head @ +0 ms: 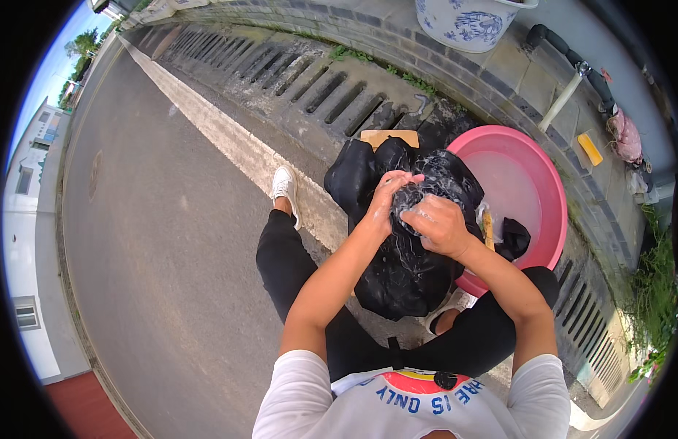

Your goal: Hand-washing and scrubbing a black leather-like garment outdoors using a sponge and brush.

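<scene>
A wet black garment, streaked with white suds, lies heaped over a wooden board between my legs. Only the board's far end shows clearly. My left hand holds a bunched, soapy part of the cloth, its fingers pointing right. Close beside it, my right hand is curled into a fist on the same bunch. Just right of the garment stands a pink plastic basin of cloudy water. Inside its near left side are a wooden handle-like piece, partly hidden, and a black cloth.
A slotted concrete drain cover runs along the raised brick kerb. On the ledge are a blue-and-white patterned tub, a pale pipe, a yellow block and a pink bag. The asphalt road lies left.
</scene>
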### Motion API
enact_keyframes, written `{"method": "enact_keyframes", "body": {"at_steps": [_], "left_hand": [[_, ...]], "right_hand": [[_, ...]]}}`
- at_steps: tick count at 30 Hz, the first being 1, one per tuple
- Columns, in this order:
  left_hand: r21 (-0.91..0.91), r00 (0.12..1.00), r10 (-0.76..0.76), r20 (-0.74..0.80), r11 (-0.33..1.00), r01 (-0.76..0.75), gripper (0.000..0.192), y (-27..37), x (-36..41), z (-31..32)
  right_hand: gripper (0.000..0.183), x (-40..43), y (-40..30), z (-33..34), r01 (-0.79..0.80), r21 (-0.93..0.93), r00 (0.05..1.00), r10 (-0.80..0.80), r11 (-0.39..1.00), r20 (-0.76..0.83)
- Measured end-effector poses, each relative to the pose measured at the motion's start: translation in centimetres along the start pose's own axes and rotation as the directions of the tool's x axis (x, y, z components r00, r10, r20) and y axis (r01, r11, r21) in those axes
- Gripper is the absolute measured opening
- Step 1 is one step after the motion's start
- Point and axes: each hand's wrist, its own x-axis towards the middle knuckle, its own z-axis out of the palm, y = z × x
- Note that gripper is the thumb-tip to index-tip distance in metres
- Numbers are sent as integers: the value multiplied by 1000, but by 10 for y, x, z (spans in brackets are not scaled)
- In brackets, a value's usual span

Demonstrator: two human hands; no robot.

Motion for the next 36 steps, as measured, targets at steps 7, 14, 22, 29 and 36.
{"method": "enact_keyframes", "body": {"at_steps": [7,14,22,29,36], "left_hand": [[118,971,2,-241,993,27,11,-41,4,-15],[-18,978,-59,-200,998,57,18,-29,-8,9],[79,938,-60,-342,993,93,16,-56,-2,14],[-23,974,-71,-216,997,68,10,-60,0,-5],[47,984,-29,-178,998,38,15,-52,1,-11]], "right_hand": [[17,-8,15,40,-60,19,993,62,998,-104],[23,3,30,35,-549,46,824,549,835,-141],[23,-26,45,49,-605,73,790,609,793,-65],[22,-33,9,42,-240,138,964,252,961,-79],[18,-18,-10,42,-287,198,948,308,937,-84]]}}
